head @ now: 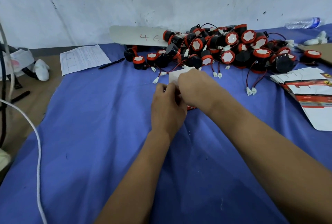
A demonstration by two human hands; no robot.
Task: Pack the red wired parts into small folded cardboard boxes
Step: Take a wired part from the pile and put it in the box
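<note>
Small white folded cardboard box [177,76] at centre of blue cloth [100,116], left hand [167,101] and right hand [195,89] both gripping it, heap of red-and-black wired parts [224,49] at 1 o'clock, flat printed carton blanks [305,87] at 3 o'clock.

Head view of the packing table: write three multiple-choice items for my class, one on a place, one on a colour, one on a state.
1. Where is the stack of flat cartons?
A. at the table's right edge
B. beside the pen
C. under the parts

2. What colour is the cloth?
A. green
B. blue
C. white

3. What are the hands doing?
A. resting flat
B. holding a pen
C. gripping a small box

Answers: 1 A, it lies right of the pile of parts. 2 B, plainly blue. 3 C, left hand and right hand close around the small box.
</note>
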